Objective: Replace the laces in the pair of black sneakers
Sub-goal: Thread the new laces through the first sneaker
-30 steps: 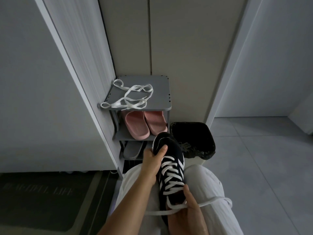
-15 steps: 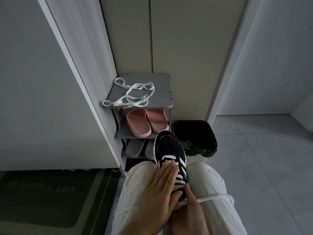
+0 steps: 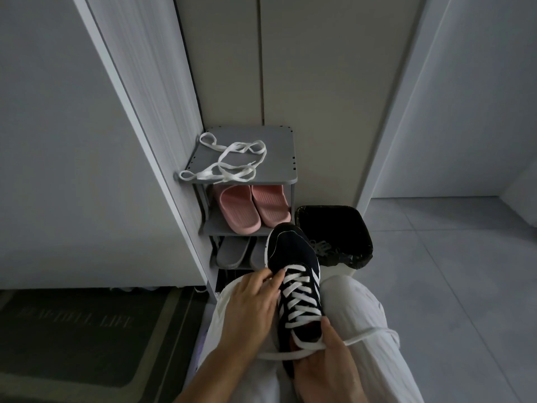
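**A:** Where's the shoe?

**B:** The black sneaker is on the person's lap, toe pointing away. A white lace is crossed up through the eyelets, and its free ends trail off to both sides near the heel.

**A:** Hands?

**B:** The right hand is wrapped round the heel end with the thumb on the collar — the lace ends run across it. The left hand lies on the sneaker's left side, fingers bent, tips at the lowest crossing. I can't tell if it's pinching the lace or just touching it.

**A:** Surroundings?

**B:** A grey shoe rack stands straight ahead with loose white laces heaped on its top shelf. Pink slippers sit one shelf down, with grey slippers below them. A black-lined bin is just beside the rack on the right — something tangled is inside, too dark to identify. A dark mat lies on the floor to the left.
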